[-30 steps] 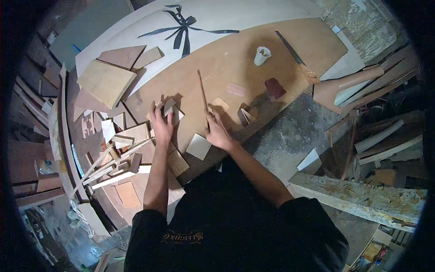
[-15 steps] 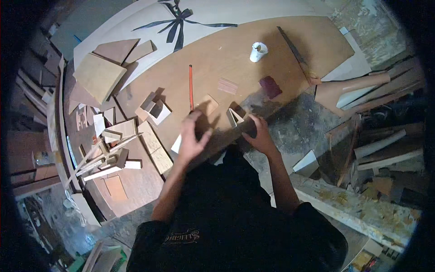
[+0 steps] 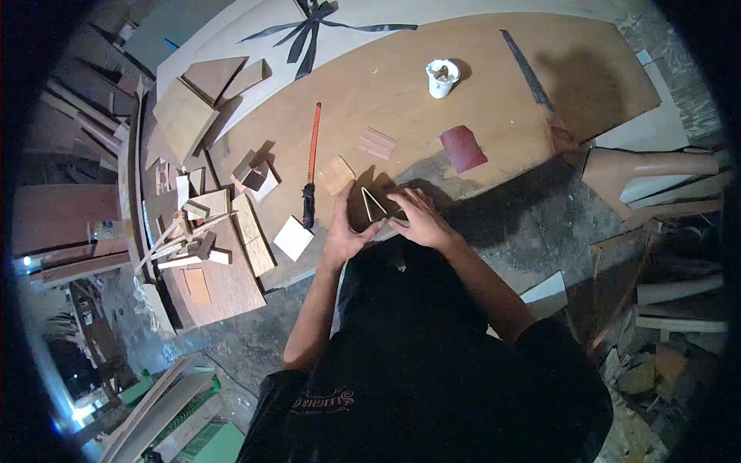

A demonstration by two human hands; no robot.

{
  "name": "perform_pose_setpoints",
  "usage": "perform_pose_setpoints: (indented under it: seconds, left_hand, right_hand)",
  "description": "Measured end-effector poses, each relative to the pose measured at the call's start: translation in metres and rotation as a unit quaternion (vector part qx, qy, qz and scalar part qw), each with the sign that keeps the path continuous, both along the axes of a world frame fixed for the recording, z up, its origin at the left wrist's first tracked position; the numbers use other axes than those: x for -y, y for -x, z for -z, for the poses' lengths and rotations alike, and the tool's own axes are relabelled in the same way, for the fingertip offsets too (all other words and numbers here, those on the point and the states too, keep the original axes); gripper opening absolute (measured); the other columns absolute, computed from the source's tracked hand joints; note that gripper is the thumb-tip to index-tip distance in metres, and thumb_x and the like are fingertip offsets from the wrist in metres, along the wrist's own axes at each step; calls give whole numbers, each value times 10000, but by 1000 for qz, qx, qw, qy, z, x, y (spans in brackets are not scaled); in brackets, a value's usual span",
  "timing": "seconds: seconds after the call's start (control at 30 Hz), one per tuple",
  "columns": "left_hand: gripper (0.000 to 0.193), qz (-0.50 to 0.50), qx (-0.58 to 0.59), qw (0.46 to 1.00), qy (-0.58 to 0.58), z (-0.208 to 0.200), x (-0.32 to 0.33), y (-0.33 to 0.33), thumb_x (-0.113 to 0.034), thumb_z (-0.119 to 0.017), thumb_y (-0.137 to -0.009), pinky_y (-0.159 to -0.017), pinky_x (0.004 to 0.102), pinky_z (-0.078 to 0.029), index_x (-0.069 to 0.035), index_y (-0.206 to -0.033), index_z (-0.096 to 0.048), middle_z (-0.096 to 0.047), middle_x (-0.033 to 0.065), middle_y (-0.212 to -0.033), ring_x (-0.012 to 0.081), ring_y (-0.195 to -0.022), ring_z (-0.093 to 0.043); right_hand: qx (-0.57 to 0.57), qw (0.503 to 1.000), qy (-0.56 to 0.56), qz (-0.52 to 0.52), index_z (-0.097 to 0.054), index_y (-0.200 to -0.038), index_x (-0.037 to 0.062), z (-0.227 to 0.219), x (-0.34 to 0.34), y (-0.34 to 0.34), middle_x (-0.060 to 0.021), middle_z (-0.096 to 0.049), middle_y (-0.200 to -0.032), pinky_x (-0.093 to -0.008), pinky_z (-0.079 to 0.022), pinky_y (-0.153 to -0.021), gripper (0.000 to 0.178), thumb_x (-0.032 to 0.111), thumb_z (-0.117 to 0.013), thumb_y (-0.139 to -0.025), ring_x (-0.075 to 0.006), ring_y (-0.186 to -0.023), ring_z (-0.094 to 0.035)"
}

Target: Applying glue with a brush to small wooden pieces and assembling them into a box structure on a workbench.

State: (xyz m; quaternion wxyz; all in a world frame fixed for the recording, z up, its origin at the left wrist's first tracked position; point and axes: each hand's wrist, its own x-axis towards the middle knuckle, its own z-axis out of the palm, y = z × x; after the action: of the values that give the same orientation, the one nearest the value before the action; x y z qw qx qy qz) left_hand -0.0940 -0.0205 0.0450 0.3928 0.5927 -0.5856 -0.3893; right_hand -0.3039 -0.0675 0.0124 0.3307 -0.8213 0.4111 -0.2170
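A small wooden piece of triangular outline (image 3: 373,204) stands on the brown board (image 3: 478,54) near its front edge, between my hands. My left hand (image 3: 351,229) is open on its left side, thumb and fingers apart. On the other side my right hand (image 3: 423,219) has its fingers stretched out close to the piece; whether they touch it I cannot tell. Just beyond my left hand lies a tan wooden square (image 3: 336,175). To the left are a slim orange tool with a black handle (image 3: 309,202) and a white square piece (image 3: 293,238).
A white cup (image 3: 438,86), a dark red sheet (image 3: 463,148) and a pinkish strip (image 3: 378,143) lie farther back. A long dark blade (image 3: 527,69) rests at right. Wood offcuts (image 3: 193,243) are heaped at left. A black ribbon bow (image 3: 312,23) lies on white material.
My right hand has come in from the right and my hands are closer together around the triangular piece. The view has shifted, and the orange tool's black handle now shows beside my left hand.
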Motion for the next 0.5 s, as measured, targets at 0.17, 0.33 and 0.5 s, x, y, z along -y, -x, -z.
perform_pose_setpoints:
  seconds: [0.17, 0.33, 0.5]
  left_hand:
    - [969, -4, 61, 998, 19, 7, 0, 7, -146, -877, -716, -1141, 395, -356, -24, -1499, -320, -431, 195, -1489, 286, -1360, -453]
    - [898, -48, 36, 998, 23, 11, 1, 17, -223, -894, -682, -1114, 412, -388, 22, -1414, -434, -510, 214, -1395, 328, -1312, -499]
    - [885, -80, 36, 994, 61, 27, 4, 19, -240, -902, -681, -1083, 405, -420, 21, -1397, -454, -542, 207, -1359, 320, -1271, -537]
  right_hand:
    - [2, 999, 24, -35, -521, -1292, 73, 5, 8, 1, -155, -533, -1232, -512, -393, -970, 542, 241, -732, -822, -378, -1169, -479]
    - [34, 998, 49, -38, -537, -1260, 67, 15, 9, 2, -138, -532, -1239, -538, -395, -937, 535, 258, -741, -804, -373, -1158, -479]
    - [23, 998, 40, -43, -546, -1251, 62, 20, 11, 2, -146, -531, -1241, -548, -394, -944, 515, 284, -731, -825, -384, -1167, -477]
